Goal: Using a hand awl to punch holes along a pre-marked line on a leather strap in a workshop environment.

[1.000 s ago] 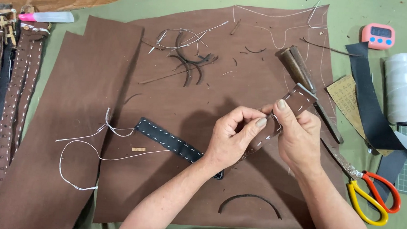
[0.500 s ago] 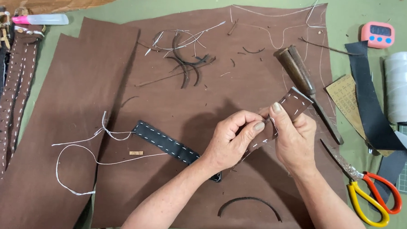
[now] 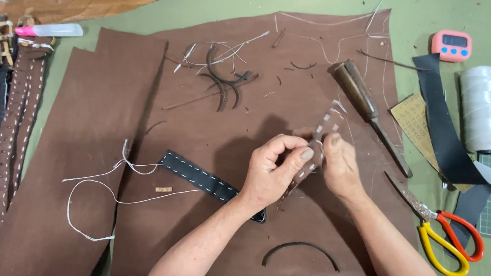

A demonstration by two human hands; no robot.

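Both hands pinch a stitched brown leather strip (image 3: 318, 148) over the middle of the brown leather sheet (image 3: 202, 125): left hand (image 3: 271, 169) curled tight, right hand (image 3: 339, 168) gripping from the other side. Black stitched strap (image 3: 200, 177) lies just left; wooden-handled awl (image 3: 366, 112) and scissors (image 3: 443, 237) toward the sheet's right edge.

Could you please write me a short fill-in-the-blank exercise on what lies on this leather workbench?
1. Both hands, the left hand and the right hand, hold a stitched brown ____ strip.
2. The scissors have red and ____ handles.
3. The spool of thread is ____ in colour.
4. The small timer is ____.

Missing words: leather; yellow; white; pink
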